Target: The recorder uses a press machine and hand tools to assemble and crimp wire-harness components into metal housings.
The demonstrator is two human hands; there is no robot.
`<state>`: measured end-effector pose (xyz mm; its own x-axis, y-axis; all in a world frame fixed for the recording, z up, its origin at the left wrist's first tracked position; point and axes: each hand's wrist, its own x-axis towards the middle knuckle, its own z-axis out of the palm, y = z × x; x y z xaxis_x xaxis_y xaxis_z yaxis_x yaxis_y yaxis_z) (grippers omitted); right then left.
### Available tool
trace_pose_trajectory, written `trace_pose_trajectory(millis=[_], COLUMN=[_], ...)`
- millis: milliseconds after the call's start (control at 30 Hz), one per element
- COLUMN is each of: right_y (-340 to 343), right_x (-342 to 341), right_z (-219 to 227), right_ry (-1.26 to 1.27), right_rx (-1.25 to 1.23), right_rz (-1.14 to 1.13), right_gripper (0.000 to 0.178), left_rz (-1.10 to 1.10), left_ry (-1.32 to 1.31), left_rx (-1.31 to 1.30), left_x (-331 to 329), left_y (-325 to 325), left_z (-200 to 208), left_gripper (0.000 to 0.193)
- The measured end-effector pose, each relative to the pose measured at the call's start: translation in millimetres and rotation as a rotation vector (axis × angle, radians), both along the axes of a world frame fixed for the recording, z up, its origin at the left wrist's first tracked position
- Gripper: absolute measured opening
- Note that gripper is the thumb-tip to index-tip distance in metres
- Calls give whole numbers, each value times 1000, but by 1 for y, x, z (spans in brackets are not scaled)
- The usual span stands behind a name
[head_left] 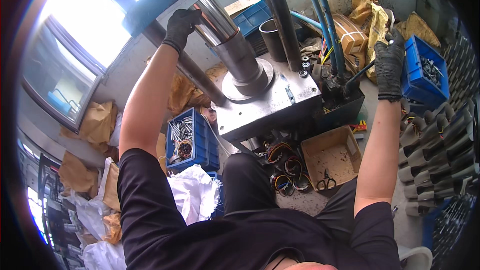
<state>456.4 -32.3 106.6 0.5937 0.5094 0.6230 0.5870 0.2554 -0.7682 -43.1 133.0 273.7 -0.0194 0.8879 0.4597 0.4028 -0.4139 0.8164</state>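
My left hand, in a dark knit glove, is at the upper left with its fingers curled against a shiny metal cylinder. Some of its fingertips are hard to make out there. The shiny cylinder stands in line with a grey steel sleeve on a round base over the press table. At the right, my gloved right hand is closed around the end of a dark lever. A small tool with a blue handle lies on the table near several small metal rings.
Dark press columns flank the sleeve. A wide grey tube stands behind. Blue bins of metal parts sit on both sides. Below the table are wired coils and a cardboard box with black scissors.
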Motion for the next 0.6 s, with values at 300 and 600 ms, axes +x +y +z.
trace_pose_trajectory(millis=[300, 600], right_y=[11, 26], right_x=[14, 31], right_z=[-15, -27], right_ry=[-91, -109], right_rx=[77, 97], right_rz=[-61, -93], right_gripper=[58, 53], left_rz=[-59, -73], left_ry=[90, 164], left_rx=[-57, 14], left_x=[0, -5], left_y=[10, 19], left_z=[8, 0], left_gripper=[42, 46])
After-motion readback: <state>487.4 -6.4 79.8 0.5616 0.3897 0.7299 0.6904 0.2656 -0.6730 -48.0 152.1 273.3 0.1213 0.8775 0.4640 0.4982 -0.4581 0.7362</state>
